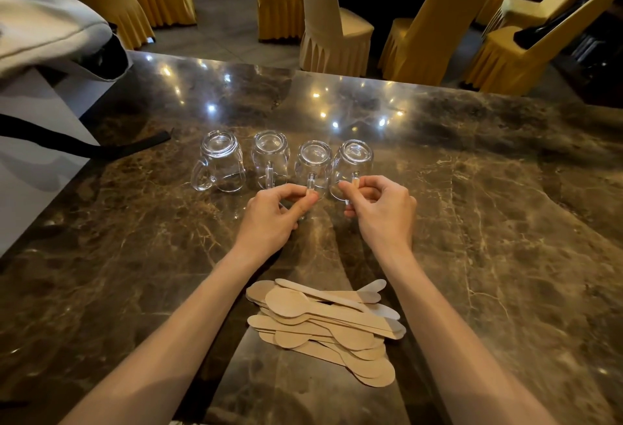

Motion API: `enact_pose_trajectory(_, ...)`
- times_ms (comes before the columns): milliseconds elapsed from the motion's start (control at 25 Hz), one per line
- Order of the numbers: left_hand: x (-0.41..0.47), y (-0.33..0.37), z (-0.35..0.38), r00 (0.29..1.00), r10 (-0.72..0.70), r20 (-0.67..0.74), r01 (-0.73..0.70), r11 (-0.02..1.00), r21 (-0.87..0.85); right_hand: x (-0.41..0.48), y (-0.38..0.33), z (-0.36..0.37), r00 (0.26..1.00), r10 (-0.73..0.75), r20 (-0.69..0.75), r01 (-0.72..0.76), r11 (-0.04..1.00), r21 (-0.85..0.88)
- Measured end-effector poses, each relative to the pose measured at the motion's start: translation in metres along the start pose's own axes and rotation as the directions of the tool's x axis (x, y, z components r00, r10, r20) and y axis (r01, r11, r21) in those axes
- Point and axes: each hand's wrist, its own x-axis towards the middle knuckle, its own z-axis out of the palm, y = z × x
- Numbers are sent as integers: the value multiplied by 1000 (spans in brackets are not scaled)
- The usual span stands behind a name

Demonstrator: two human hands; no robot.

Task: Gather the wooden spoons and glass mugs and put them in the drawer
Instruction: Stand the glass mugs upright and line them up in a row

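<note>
Mug handles [312, 185] pinched in both grips

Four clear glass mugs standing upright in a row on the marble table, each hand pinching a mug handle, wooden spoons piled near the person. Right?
Wrong on one point: the four clear glass mugs stand upside down, bases up. The head view shows it. The rest holds: the left hand and right hand each pinch a mug handle, and the pile of flat wooden spoons lies nearer the person on the brown marble table.
</note>
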Motion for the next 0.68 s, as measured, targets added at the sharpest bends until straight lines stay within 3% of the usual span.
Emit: enact_pose_trajectory(680, -29, 3, -21, 997, 57, -55, -53, 996, 76, -12, -7, -18, 1000, 27, -9, -27, 998, -49)
